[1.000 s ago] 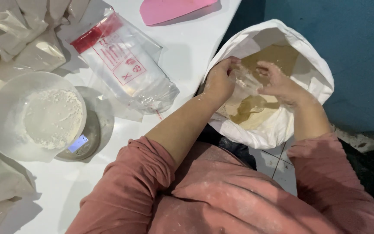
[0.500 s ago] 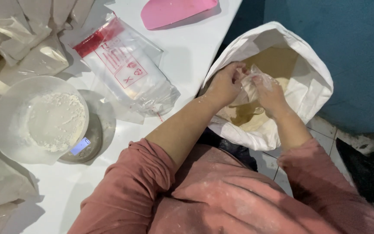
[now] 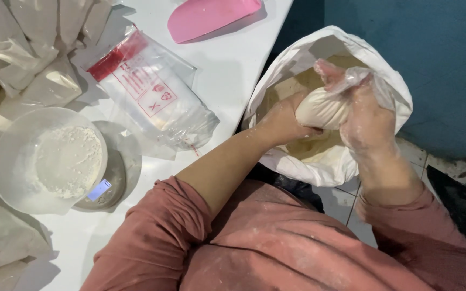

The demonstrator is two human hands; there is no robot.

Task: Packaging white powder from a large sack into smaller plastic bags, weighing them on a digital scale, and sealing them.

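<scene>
Both my hands are over the mouth of a big white sack [image 3: 297, 59] that stands on the floor beside the white table [image 3: 233, 70]. Between them is a small clear plastic bag [image 3: 322, 108] bulging with pale powder. My left hand [image 3: 284, 121] cups the bag's full bottom from the left. My right hand [image 3: 368, 116], dusted with powder, grips the bag's gathered top and side. The sack holds more of the same beige powder.
On the table: a clear bowl of white powder [image 3: 49, 159] on a small digital scale [image 3: 106, 186], a pack of empty zip bags with a red strip [image 3: 152, 97], a pink scoop [image 3: 211, 16], and several filled powder bags [image 3: 28, 59] at the left. A blue wall stands behind the sack.
My hands have come up out of the sack, lifting the small bag now full of powder. The view has shifted a little closer to the sack.
</scene>
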